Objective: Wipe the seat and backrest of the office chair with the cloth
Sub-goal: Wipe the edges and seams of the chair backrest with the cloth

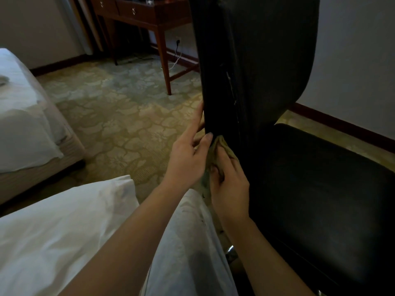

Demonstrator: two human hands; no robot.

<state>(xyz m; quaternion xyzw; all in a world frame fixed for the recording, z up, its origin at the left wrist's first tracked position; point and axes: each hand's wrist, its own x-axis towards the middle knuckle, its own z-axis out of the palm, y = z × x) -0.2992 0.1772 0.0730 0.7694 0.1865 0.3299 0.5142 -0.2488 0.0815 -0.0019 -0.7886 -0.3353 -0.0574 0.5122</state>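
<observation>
The black office chair stands side-on at the right, its tall backrest [256, 60] rising to the top of the frame and its seat [316, 184] spreading to the lower right. My left hand [190, 150] rests on the backrest's near edge, fingers stretched up along it and thumb touching it. My right hand [229, 180] grips a bunched olive-green cloth [222, 144] and presses it against the lower part of that same edge, just under my left thumb. Part of the cloth hangs down behind my right hand.
A white pillow [64, 227] lies at the lower left beside my light trousers. A bed [23, 116] with white sheets fills the left side. A wooden desk [147, 16] stands at the back on patterned carpet [128, 116], with a cable plugged into the wall.
</observation>
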